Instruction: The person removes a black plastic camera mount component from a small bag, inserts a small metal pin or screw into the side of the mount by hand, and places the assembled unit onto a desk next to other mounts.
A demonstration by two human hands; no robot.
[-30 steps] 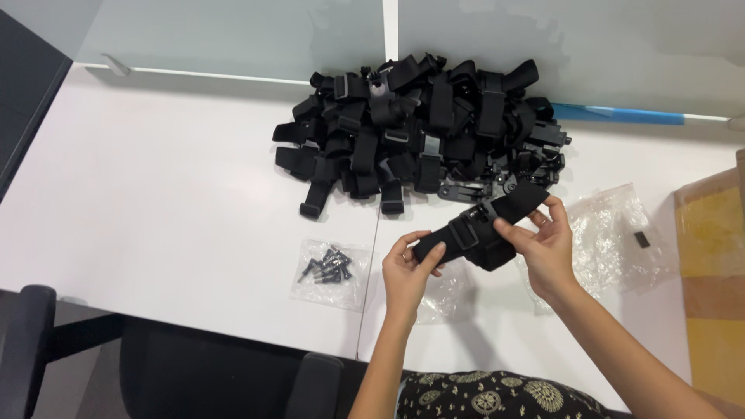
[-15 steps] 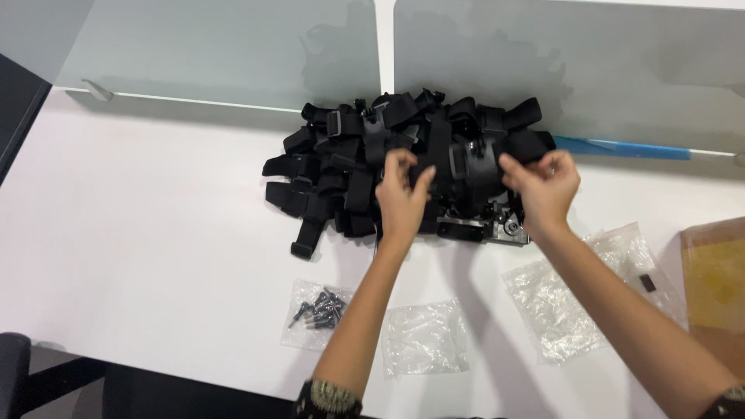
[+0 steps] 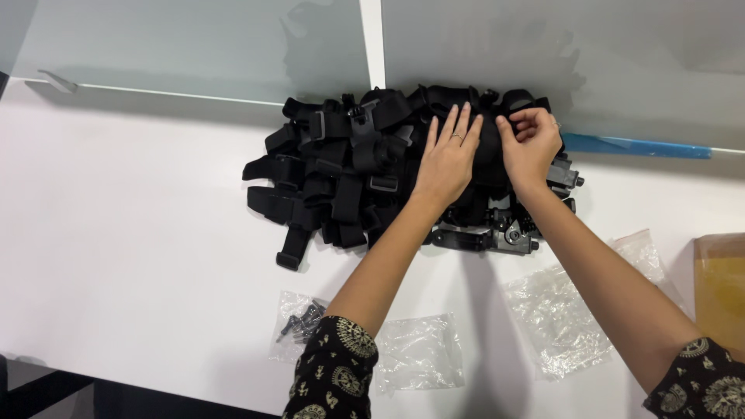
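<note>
An assembly workstation: white table, frosted partition, piled black straps.

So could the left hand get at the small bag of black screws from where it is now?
Probably yes: the left hand lies flat on the strap pile, holding nothing, and the screw bag sits uncovered beside that forearm.

Both hands are resting on the strap pile at upper centre of the frame — the left hand lying flat with fingers spread, the right hand curling its fingertips on the top straps. Below, three bags are lying on the table — one holding dark screws.
</note>
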